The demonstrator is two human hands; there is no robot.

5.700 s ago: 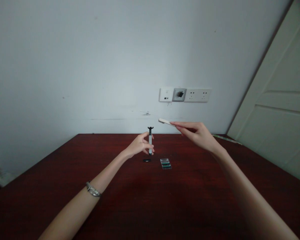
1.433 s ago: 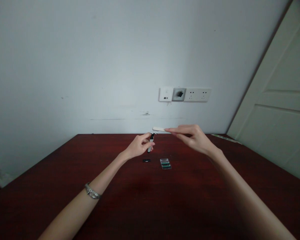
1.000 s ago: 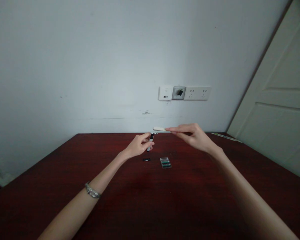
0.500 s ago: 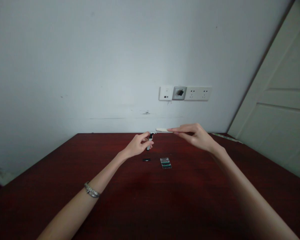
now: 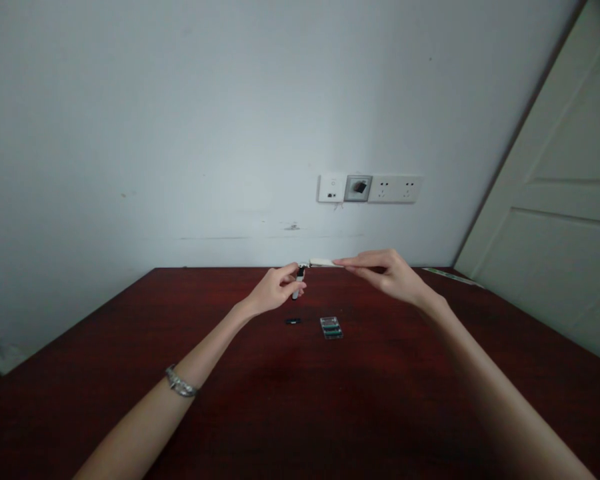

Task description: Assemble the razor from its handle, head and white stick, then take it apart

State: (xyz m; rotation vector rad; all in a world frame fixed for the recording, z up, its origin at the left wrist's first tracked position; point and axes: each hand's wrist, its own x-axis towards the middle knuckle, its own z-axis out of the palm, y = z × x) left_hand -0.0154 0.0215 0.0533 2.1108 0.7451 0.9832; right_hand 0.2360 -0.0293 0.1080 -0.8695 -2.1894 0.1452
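My left hand (image 5: 275,289) is closed round the grey and black handle of a razor (image 5: 299,283), held upright with its head at the top. Fingers and thumb of my right hand (image 5: 387,272) pinch a thin, flat white piece (image 5: 321,262), perhaps a folded tissue. Its free end is right by the razor head; whether they touch I cannot tell. Below the hands, a small black piece (image 5: 293,321), perhaps a blade cover, lies on the table. To its right is a clear plastic case (image 5: 331,327) with dark green strips inside, like a blade cartridge pack.
The dark red wooden table (image 5: 300,413) runs back to a pale wall (image 5: 205,133). Sockets and switch plates (image 5: 394,189) are set in the wall, one with a black plug. A flat printed strip (image 5: 453,276) lies at the table's back right, near a white door (image 5: 565,200).
The white piece has shifted slightly left towards the razor head and shows more of its flat side. My left hand and the razor have hardly moved.
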